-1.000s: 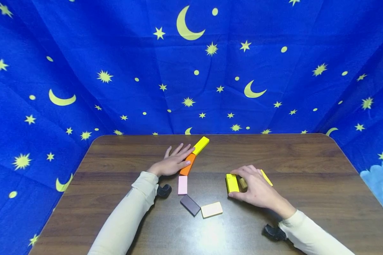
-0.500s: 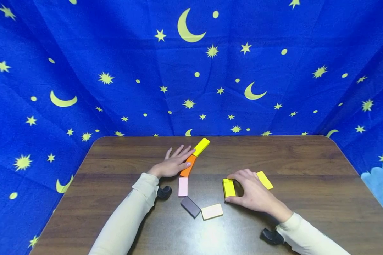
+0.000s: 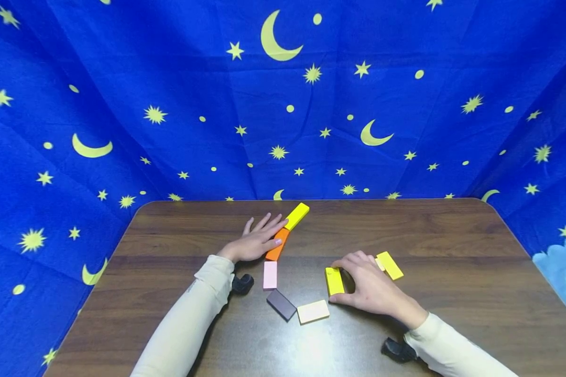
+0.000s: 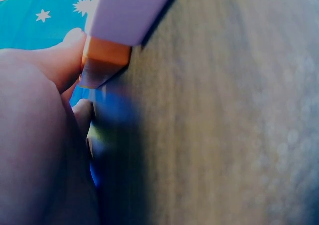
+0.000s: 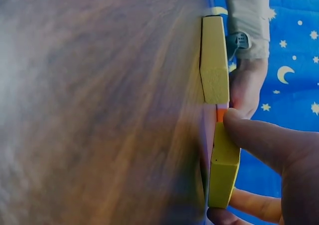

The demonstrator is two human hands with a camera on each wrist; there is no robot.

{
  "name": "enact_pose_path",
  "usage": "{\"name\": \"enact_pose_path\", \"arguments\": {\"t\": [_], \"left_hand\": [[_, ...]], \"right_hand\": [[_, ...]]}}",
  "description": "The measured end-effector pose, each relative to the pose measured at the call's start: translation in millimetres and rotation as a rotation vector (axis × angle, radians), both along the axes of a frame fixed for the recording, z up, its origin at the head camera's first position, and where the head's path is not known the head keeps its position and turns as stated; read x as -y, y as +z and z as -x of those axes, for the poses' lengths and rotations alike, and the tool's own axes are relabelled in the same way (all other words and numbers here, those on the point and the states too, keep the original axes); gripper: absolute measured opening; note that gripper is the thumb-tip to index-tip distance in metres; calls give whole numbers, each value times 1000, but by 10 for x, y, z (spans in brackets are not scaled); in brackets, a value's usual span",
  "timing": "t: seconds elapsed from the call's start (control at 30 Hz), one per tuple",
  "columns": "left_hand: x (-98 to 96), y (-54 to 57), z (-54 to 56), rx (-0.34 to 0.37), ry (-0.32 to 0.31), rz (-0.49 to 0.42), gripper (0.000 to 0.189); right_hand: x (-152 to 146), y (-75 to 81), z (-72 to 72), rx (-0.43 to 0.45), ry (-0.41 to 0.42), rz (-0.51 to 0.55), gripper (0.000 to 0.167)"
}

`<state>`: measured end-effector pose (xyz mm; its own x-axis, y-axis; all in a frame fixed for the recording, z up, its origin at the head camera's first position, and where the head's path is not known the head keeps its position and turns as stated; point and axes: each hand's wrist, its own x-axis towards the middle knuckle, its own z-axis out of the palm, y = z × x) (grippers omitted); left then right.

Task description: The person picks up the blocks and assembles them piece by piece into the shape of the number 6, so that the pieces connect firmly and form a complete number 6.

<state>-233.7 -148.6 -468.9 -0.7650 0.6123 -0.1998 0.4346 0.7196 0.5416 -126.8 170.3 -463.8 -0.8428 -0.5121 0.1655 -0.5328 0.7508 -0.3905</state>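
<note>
One hand, the left hand (image 3: 251, 245), lies left of centre in the frame, its fingers straight and spread, gripping nothing. At lower centre is a pink block (image 3: 270, 275); just above it lies an orange block (image 3: 274, 254), the left thumb resting on it. A dark block (image 3: 281, 305) slants below the pink one. At upper centre, a yellow bar (image 3: 298, 214) continues the line of the orange block, the index fingertip at its lower end. A cream block (image 3: 313, 312) sits beside the dark block's corner. Right of centre, the held yellow block (image 3: 334, 281) is pinched at its short ends between thumb and fingers of the right hand (image 3: 372, 285), which span its length. Farthest right lie a pale piece (image 3: 380, 264), partly hidden by that hand, and a flat yellow slab (image 3: 391, 266).
</note>
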Motion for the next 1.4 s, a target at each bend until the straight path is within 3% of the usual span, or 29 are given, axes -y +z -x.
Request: {"name": "enact_pose_path", "arguments": {"t": [0.4,0.77,1.13,1.4], "left_hand": [[1,-24,14,-2,6,11,62],[2,-26,26,-7,6,8,61],[-1,-5,18,0,3,7,62],[-3,-6,14,-5,6,13,61]], "right_hand": [[42,18,8,-32,21,-32,66],[71,32,2,-120,43,-110,71],[-58,145,57,59,165,-48,75],[-89,137,93,82,212,-38,68]]}}
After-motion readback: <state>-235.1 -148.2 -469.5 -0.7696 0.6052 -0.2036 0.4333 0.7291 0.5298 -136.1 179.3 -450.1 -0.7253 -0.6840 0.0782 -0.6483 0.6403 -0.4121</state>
